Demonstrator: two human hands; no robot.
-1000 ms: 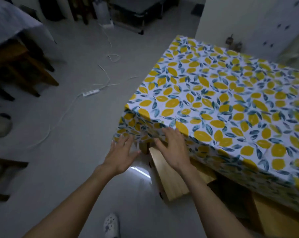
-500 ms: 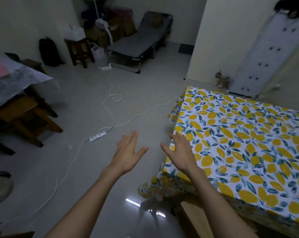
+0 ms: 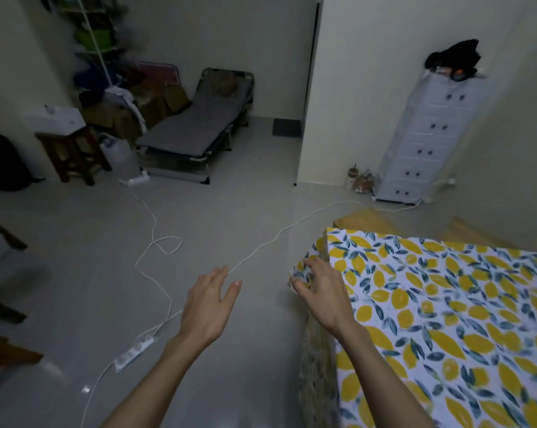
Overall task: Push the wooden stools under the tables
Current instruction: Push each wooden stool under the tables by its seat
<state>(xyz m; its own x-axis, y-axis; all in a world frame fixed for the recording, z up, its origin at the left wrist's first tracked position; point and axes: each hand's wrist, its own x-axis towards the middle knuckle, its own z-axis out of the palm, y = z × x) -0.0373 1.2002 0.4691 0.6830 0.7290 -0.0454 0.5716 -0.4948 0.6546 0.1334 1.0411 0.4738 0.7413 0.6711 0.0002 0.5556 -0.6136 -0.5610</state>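
Note:
A table under a lemon-print cloth [image 3: 446, 319] fills the lower right. Behind its far edge show two pale wooden stool tops, one [image 3: 364, 222] near the far left corner and another [image 3: 471, 231] further right, both partly hidden by the table. My left hand [image 3: 207, 307] hovers open over the bare floor, holding nothing. My right hand [image 3: 321, 291] is open with fingers spread at the table's left edge near the far corner, fingertips at the hanging cloth. The stool seen earlier at the near edge is out of view.
A white cable [image 3: 156, 257] and power strip [image 3: 134, 350] lie across the grey floor. At the back stand a folding cot [image 3: 196, 131], a dark wooden stool [image 3: 73, 152] and a white drawer tower [image 3: 427, 131]. Dark furniture edges [image 3: 2, 236] line the left side.
My view has lifted from the table's near edge to the room beyond. Both hands have left the pale stool, which dropped out of view, and are raised, open, near the far left corner.

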